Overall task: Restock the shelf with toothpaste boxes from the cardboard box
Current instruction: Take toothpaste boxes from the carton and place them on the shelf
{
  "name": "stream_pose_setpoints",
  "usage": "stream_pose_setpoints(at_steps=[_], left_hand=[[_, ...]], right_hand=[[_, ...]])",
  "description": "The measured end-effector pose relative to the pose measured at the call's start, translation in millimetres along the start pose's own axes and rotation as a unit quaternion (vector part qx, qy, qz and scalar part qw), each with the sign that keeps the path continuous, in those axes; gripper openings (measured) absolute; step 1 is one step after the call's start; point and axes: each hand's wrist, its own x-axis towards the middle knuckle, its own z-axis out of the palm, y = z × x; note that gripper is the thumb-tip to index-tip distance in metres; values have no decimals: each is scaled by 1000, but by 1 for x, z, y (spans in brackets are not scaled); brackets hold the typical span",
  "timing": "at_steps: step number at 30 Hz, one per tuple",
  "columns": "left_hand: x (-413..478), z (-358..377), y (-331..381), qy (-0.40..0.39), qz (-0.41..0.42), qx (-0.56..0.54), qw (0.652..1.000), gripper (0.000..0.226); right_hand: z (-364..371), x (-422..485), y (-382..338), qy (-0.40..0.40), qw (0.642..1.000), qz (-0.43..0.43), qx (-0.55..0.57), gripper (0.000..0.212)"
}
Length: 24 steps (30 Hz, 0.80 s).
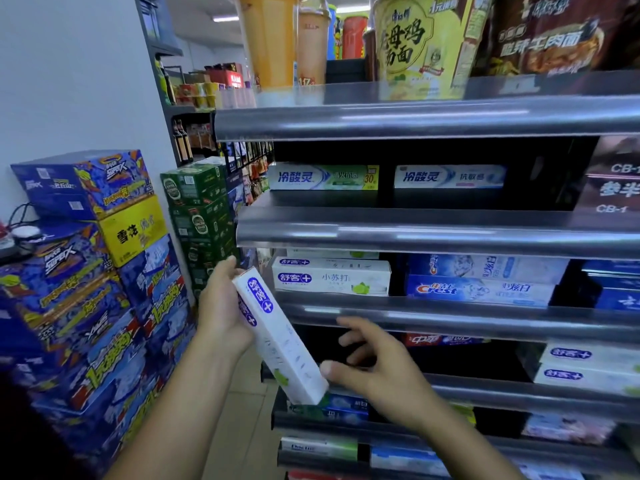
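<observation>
Right in front of the shelf (433, 233), the left hand (221, 306) is gripping a white toothpaste box (280, 337) with a purple logo, holding it by the upper half. The box is tilted, top end leaning left and bottom end down near a lower shelf rail, so it's up in the air and not on any tier yet. The right hand (377, 368) is loose, fingers spread and relaxed, with just the thumb tip touching the box's lower corner, not really holding it. Same-looking white boxes (330, 277) are stacked on the tier just behind the held one, with blue Crest boxes (481, 289) right beside them. Up top there are big instant noodle cups (415, 46). Off to the left by the wall, blue drink cartons (86, 289) are piled up, with green cartons (197, 209) stacked just past them.
</observation>
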Motion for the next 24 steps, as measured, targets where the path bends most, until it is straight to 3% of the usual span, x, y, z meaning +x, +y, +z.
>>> stream_pose_setpoints(at_steps=[2,3,6,9,12,15,20,24], left_hand=[[-2,1,0,-12,-45,-54,997,36],[-4,1,0,-23,-59,-79,995,38],[-3,-2,-7,-47,-64,-112,990,44],[-1,-8,-17,-27,-25,-65,997,47],[-2,-14,-25,14,84,45,995,37],[-6,-21,-29,-13,169,105,980,29],[-2,-28,-25,-101,229,168,953,16],[10,-22,-19,-105,247,218,938,28]], right_hand=[[9,-7,8,-81,996,29,-27,99],[12,-9,11,-88,995,38,-8,102],[17,-6,19,9,991,58,117,68],[10,-1,18,118,974,56,186,43],[-3,1,10,180,953,22,244,40],[-14,7,-3,235,937,-8,257,36],[-30,23,-20,306,916,-33,259,20],[-36,40,-26,329,915,-74,220,13]])
